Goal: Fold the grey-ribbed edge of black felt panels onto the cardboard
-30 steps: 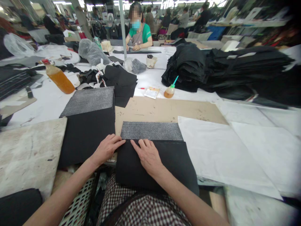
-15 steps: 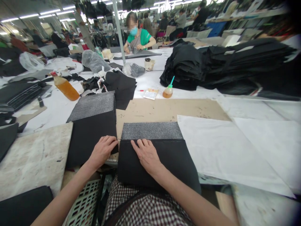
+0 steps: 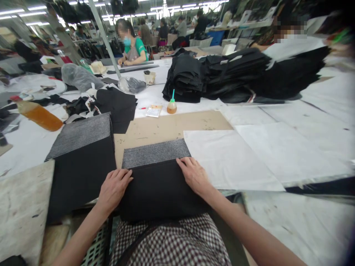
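Note:
A black fabric piece (image 3: 159,190) lies folded over a grey ribbed piece (image 3: 155,152) on the brown board (image 3: 172,125) in front of me. My left hand (image 3: 113,188) rests flat at the black piece's left edge, fingers stretched toward the fold. My right hand (image 3: 194,174) lies flat at the right end of the fold line, fingers apart. Neither hand holds anything. A second stack of grey and black fabric (image 3: 80,159) sits just left of my left hand.
White paper sheets (image 3: 230,159) lie to the right. A small glue bottle (image 3: 172,105) and an amber bottle (image 3: 39,115) stand further back. Piles of black cloth (image 3: 235,75) fill the far right. A person in green (image 3: 133,48) works at the table's far end.
My right hand slid from the middle of the fold to its right end. My left hand settled on the black piece's left edge. My head turned right, shifting everything left in view.

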A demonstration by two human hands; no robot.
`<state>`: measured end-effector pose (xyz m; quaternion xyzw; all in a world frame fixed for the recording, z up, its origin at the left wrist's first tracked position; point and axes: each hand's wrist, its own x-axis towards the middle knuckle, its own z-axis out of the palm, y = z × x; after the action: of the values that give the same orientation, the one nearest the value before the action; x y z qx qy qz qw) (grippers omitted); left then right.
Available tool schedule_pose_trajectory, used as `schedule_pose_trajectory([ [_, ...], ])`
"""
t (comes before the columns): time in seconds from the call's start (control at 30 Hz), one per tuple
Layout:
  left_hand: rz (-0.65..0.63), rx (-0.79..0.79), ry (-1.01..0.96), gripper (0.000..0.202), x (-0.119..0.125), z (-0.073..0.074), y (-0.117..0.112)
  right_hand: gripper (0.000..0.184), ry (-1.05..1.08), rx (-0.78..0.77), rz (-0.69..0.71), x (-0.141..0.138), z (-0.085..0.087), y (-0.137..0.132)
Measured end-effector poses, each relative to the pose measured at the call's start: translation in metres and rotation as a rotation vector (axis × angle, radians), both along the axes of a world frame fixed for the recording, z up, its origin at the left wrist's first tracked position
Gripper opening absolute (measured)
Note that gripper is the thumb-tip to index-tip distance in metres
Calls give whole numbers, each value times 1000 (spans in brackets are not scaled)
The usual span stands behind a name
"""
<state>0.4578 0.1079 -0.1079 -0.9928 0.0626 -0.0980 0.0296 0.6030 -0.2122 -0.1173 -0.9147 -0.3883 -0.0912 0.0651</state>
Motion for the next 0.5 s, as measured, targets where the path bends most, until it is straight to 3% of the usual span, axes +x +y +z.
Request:
schedule_pose_trajectory([
  [0.07,45,-45,19,31,2,4,-1,39,2,22,-47,9,-3,-22],
  [0.17,102,-166,61,35,7,10,-3,30,37,71,-52,17,-2,-35],
  [0.27,64,-361,121,19,8,19,-3,26,100,196,-14,24,4,-34],
  [0.4,14,-780,75,16,3,38,-3,54,358,548,-20,29,12,-34],
  [0.5,130,-1044,-74,18,3,49,-2,72,769,862,-70,21,17,-35],
])
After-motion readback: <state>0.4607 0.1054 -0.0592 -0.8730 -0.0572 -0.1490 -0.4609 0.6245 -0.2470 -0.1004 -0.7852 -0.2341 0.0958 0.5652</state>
